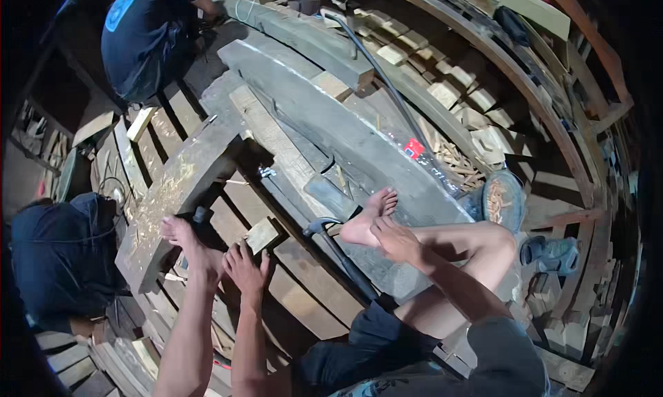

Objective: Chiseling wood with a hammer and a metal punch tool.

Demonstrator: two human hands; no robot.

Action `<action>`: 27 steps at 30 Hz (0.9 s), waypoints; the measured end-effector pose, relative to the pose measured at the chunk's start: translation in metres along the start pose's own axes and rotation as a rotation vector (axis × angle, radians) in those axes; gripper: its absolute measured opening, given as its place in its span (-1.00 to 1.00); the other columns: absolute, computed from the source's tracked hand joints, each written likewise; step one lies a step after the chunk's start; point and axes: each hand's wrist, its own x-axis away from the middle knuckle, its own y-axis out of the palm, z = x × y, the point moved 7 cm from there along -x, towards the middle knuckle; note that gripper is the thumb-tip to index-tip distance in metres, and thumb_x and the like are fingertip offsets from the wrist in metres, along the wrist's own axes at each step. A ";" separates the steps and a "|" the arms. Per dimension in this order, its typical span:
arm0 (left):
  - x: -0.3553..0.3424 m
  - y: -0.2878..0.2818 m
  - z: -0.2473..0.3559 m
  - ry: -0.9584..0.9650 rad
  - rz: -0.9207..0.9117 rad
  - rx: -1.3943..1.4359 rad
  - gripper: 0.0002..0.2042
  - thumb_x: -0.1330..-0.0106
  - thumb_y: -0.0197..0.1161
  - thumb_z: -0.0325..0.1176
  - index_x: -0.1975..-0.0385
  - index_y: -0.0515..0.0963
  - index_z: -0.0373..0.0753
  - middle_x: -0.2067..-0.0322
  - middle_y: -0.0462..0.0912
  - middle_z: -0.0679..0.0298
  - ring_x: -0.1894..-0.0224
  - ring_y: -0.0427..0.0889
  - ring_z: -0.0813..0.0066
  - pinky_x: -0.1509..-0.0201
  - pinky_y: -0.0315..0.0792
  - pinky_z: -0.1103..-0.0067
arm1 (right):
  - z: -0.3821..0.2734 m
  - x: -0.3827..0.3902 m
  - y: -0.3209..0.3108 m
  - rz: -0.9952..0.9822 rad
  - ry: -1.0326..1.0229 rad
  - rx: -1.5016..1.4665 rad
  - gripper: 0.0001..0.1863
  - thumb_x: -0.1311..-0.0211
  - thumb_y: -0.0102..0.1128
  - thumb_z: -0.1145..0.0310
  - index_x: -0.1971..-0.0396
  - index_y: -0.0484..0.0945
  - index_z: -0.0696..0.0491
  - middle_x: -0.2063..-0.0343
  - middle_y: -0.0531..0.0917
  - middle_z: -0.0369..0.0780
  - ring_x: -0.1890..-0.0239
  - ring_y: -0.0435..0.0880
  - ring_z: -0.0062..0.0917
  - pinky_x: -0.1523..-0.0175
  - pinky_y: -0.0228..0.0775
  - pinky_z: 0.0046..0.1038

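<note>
My left hand [245, 267] is open, fingers apart, beside a small pale wood block [262, 235] on the slats; whether the fingertips touch it I cannot tell. My right hand [395, 238] has its bent fingers closed against my right foot [373, 214] at the ankle. That foot rests on the broad grey timber. My left foot [185, 237] lies against a thick curved timber [176, 179] strewn with shavings. Between my legs lies a claw hammer [345, 262] with a dark handle. Just beyond it is a grey rectangular block [330, 195].
A long grey beam [331, 114] crosses ahead, with a red packet [414, 148] on it. Many cut wood blocks [445, 93] lie beyond. A bucket of wood chips [503, 200] stands right. One person [148, 38] crouches far left, another in dark clothing [65, 259] nearer. Gaps run between slats.
</note>
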 end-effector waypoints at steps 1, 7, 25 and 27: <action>0.001 0.002 -0.004 -0.014 -0.009 -0.008 -0.40 -0.11 0.23 -0.05 -0.07 0.35 -0.34 0.02 0.39 0.00 -0.06 0.31 0.05 -0.24 0.07 0.25 | -0.001 -0.004 -0.001 -0.003 -0.013 -0.007 -0.57 0.11 0.22 0.43 0.15 0.39 0.14 0.16 0.41 -0.13 0.03 0.45 -0.26 0.20 0.47 -0.30; -0.002 0.003 -0.001 0.002 -0.002 0.007 -0.40 -0.13 0.22 -0.05 -0.10 0.35 -0.32 0.00 0.38 -0.02 -0.08 0.30 0.02 -0.24 0.05 0.20 | 0.025 0.033 0.016 -0.182 0.200 0.045 -0.55 0.18 0.29 0.30 0.21 0.41 0.11 0.15 0.45 -0.19 0.04 0.45 -0.35 -0.01 0.37 -0.31; 0.000 0.005 0.011 0.108 0.001 -0.373 -0.46 -0.33 -0.02 0.05 -0.07 0.36 -0.32 0.06 0.46 0.00 -0.01 0.43 0.07 -0.06 0.29 0.24 | 0.008 0.018 0.032 0.295 0.033 0.291 -0.77 0.06 0.10 0.29 0.35 0.46 0.02 0.23 0.48 -0.25 0.12 0.44 -0.45 0.06 0.27 -0.46; 0.002 0.009 0.011 0.189 0.082 -0.398 -0.39 -0.34 -0.13 0.17 -0.04 0.38 -0.32 0.14 0.45 0.03 0.05 0.43 0.06 -0.05 0.27 0.26 | 0.008 0.025 0.039 0.357 0.053 0.345 -0.81 -0.01 0.07 0.31 0.34 0.46 0.01 0.24 0.48 -0.26 0.16 0.45 -0.45 0.10 0.29 -0.45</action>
